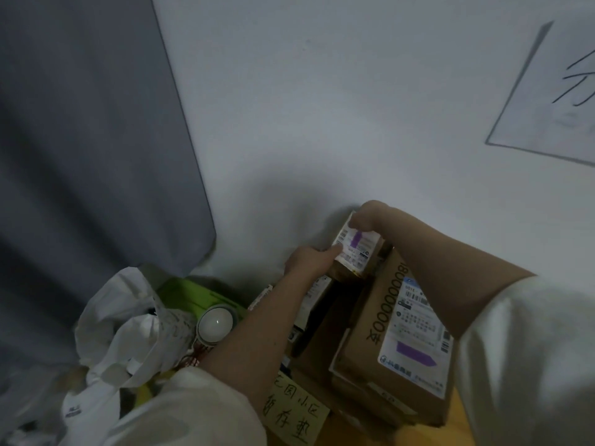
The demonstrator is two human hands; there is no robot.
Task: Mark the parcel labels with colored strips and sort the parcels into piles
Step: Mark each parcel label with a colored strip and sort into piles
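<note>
A small brown parcel stands against the white wall, its white label marked with a purple strip. My left hand grips its near left corner, and my right hand holds its far top edge. Just to the right lies a large cardboard parcel whose label carries a purple strip. It rests on top of other cardboard boxes. A roll of tape sits to the left of my left forearm.
White plastic mail bags are heaped at the lower left, with a green parcel behind them. A handwritten yellow note lies at the front. A grey curtain hangs on the left; a paper sign is on the wall.
</note>
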